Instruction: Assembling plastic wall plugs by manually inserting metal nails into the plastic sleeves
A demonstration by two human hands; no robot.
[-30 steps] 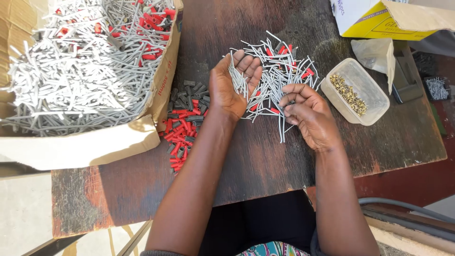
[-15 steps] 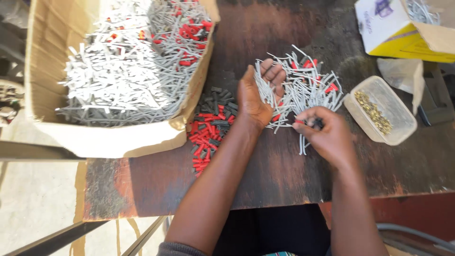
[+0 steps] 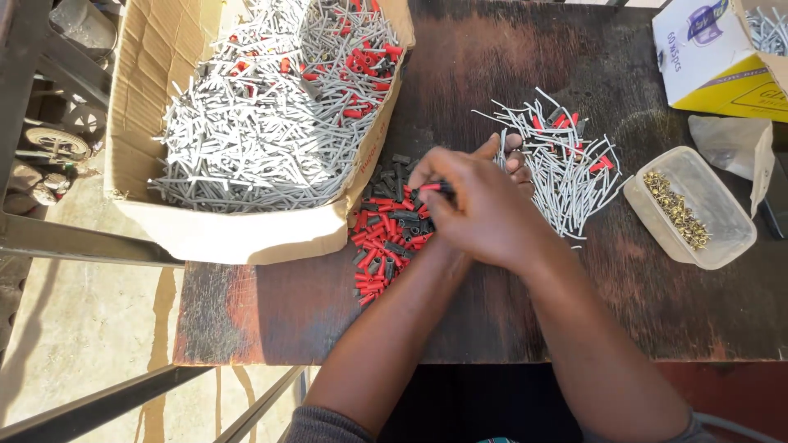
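Note:
My right hand (image 3: pixel 480 209) reaches leftward across my left hand and pinches a small red and black sleeve (image 3: pixel 435 187) at its fingertips, just above a pile of red and black sleeves (image 3: pixel 379 246) on the dark wooden table (image 3: pixel 492 66). My left hand (image 3: pixel 513 154) is mostly hidden under the right; only its fingertips show, curled around a few grey pins (image 3: pixel 501 157). A loose heap of grey pins (image 3: pixel 566 176) with some red pieces lies just right of both hands.
A large cardboard box (image 3: pixel 238 234) full of grey pins and red sleeves fills the table's left. At right stand a clear plastic tub (image 3: pixel 704 250) with small brass pieces (image 3: pixel 677 209), a crumpled bag (image 3: pixel 726 139) and a white and yellow carton (image 3: pixel 722 70). Metal bars lie off the table's left.
My right hand has moved left from the grey pin heap, across my left hand, to the red and black pile and now pinches a sleeve. The camera view shifted left.

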